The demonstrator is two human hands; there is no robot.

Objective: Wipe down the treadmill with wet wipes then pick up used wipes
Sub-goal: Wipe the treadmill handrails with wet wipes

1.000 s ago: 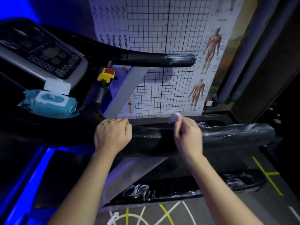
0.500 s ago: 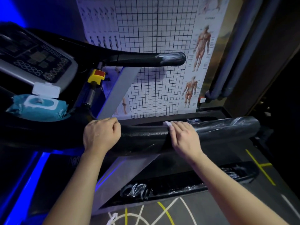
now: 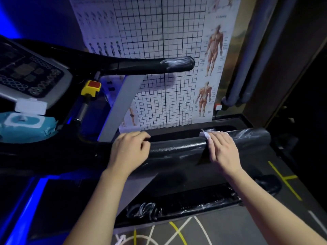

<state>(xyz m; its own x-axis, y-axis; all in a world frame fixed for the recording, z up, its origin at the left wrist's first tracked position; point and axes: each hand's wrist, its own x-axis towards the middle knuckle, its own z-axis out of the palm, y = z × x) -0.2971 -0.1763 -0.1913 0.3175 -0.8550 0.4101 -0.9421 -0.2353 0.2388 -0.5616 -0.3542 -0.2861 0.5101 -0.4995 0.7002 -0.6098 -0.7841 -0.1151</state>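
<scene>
Pressing a crumpled white wet wipe (image 3: 205,135) onto the black padded treadmill handrail (image 3: 177,149), the right grip (image 3: 223,152) lay straight-fingered; the left grip (image 3: 129,152) curled over that rail.

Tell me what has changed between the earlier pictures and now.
The right hand came down from above the handrail and now presses the wipe onto it, nearer its free end. The left hand still grips the handrail; the wipes pack stayed put.
</scene>
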